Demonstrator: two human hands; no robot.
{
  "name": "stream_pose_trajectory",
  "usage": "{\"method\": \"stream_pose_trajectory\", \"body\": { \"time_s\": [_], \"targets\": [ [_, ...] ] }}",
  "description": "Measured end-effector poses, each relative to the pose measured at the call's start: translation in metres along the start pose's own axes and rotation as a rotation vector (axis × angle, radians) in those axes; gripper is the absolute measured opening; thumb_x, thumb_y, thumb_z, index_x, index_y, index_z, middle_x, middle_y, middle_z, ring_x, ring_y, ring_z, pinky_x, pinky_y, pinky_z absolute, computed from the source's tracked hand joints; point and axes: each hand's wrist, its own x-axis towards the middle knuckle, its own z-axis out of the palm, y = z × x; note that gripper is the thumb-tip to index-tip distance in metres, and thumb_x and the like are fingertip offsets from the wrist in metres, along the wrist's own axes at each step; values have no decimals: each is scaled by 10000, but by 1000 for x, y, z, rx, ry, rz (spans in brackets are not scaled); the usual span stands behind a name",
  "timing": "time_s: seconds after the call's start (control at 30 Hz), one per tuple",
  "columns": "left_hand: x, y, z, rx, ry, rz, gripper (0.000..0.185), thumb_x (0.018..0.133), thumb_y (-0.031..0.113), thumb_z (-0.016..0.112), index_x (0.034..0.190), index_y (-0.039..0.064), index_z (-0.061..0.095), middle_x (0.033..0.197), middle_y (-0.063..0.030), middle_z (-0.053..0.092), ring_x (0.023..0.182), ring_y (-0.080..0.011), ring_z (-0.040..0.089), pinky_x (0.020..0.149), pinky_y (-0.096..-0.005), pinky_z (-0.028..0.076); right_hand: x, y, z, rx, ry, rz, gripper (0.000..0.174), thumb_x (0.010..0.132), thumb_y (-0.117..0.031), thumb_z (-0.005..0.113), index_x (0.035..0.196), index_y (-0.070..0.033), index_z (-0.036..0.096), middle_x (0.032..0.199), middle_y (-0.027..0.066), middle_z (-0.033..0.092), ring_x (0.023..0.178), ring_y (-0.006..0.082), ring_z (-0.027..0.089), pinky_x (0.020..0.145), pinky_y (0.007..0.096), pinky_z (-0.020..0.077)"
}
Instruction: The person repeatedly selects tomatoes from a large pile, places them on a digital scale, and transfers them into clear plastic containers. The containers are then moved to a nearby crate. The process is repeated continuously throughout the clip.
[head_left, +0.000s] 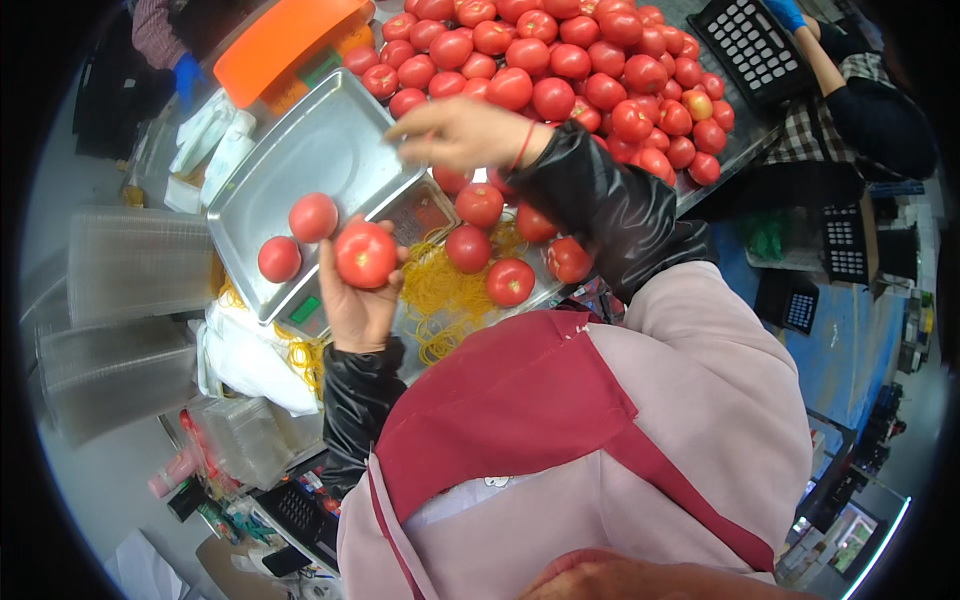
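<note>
A red tomato (365, 255) rests in my left hand (358, 313), held just over the near edge of a metal scale pan (300, 161). Two more tomatoes lie in the pan, one (313, 217) behind the other (279, 259). My right hand (457, 133), blurred, is above the pan's right rim with its fingers apart and no object visible in it. Right beside it begins a large heap of tomatoes (553, 97). Several loose tomatoes, such as one (510, 282) near my apron, lie by a tangle of yellow rubber bands (442, 289).
Stacks of clear plastic trays (142, 262) stand left of the scale, near white plastic bags (251, 349). An orange plastic bin (281, 45) is behind the pan. At the upper right a co-worker's gloved hand (786, 13) touches a black crate (750, 52); another gloved hand (187, 77) shows upper left.
</note>
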Motion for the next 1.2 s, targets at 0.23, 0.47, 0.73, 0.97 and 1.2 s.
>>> {"method": "stream_pose_trajectory", "body": {
  "time_s": [0.23,0.47,0.73,0.97,1.2],
  "targets": [
    [23,137,-46,1901,634,1000,426,911,217,675,1261,0,567,1217,-208,553,1112,-332,547,985,-412,424,-18,98,-6,-917,-133,83,334,785,-128,656,1115,-75,645,1118,113,628,1042,318,601,865,411,501],
    [62,140,-124,1740,389,596,472,1027,333,431,1409,62,489,1397,-233,504,1332,-352,446,1115,-363,321,8,108,15,-933,-232,129,360,683,-112,706,1020,-40,605,1044,156,602,1032,351,564,840,431,498],
    [-115,113,-123,1952,965,1099,350,949,80,562,1283,-22,572,1310,-193,570,1227,-331,525,1051,-412,386,40,12,50,-491,382,-319,591,728,-138,776,1243,-6,519,1275,200,545,1195,377,531,1022,415,440],
    [-289,142,-182,1915,1448,175,432,884,238,685,1206,-46,633,1144,-243,666,1043,-367,643,923,-410,483,18,33,88,-590,280,-146,624,839,-225,708,1362,5,458,1388,272,467,1291,393,469,1072,427,400],
    [-343,200,-253,1457,907,20,436,965,339,623,1116,-66,675,986,-41,705,944,-98,602,873,-257,465,-41,0,79,-242,330,29,409,884,-104,656,1264,9,554,1274,194,568,1195,321,557,972,372,470]
  ]
}}
